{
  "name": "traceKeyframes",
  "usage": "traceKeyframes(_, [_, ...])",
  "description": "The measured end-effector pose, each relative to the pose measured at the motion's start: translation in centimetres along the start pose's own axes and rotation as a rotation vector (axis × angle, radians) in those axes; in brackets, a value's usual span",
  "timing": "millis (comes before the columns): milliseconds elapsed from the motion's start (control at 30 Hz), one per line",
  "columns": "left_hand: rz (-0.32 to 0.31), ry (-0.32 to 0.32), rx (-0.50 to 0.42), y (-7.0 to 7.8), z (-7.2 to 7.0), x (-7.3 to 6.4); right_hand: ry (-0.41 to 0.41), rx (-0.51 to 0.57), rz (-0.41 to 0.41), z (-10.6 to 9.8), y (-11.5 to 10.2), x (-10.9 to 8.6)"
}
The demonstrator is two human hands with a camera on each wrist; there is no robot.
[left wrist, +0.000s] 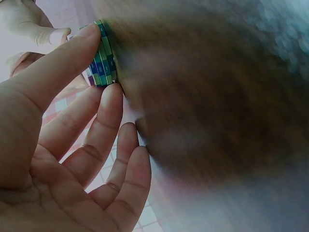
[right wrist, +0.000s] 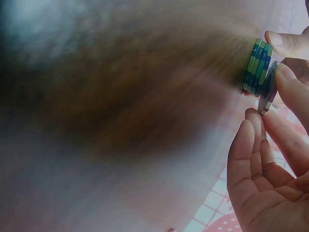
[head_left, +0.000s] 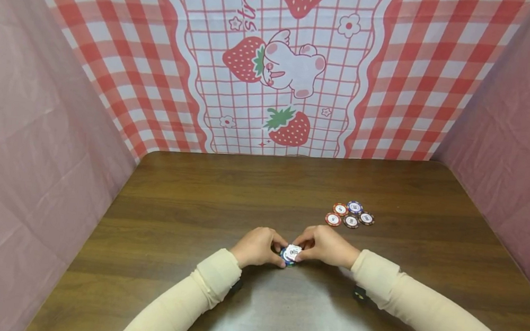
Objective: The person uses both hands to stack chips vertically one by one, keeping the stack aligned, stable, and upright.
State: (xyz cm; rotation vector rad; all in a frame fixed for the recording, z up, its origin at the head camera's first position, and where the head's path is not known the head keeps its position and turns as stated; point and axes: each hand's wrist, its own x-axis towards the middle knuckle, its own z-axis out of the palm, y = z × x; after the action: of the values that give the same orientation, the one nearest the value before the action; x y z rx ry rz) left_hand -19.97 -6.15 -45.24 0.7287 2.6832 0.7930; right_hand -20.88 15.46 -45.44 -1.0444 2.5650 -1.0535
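Observation:
Near the middle of the table, my left hand [head_left: 259,247] holds a short stack of green and blue poker chips [left wrist: 105,60] between thumb and fingertips. The stack stands on the tabletop. From the other side, my right hand [head_left: 326,246] pinches a white-faced poker chip [head_left: 293,252] marked 500. In the right wrist view this chip [right wrist: 268,93] tilts against the top of the stack, its lower edge off to the side. Whether it is a single chip or more than one is hard to tell. Fingers partly cover the stack in the head view.
Beyond the right hand several loose poker chips lie flat in a cluster: red ones [head_left: 333,219], a blue one [head_left: 354,207] and dark ones [head_left: 351,221]. A strawberry-print cloth [head_left: 302,73] hangs behind the wooden table [head_left: 194,201]. Pink cloths [head_left: 33,138] flank both sides.

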Motion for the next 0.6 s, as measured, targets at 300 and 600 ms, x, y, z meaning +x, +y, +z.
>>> traceKeyframes(300, [-0.005,0.001,-0.004,0.03,0.00,-0.03,-0.011,-0.022,0.010,0.22,-0.31,0.22])
traceKeyframes(600, [-0.003,0.004,-0.010,0.16,-0.05,-0.09,-0.003,-0.058,-0.020,0.61,-0.53,0.36])
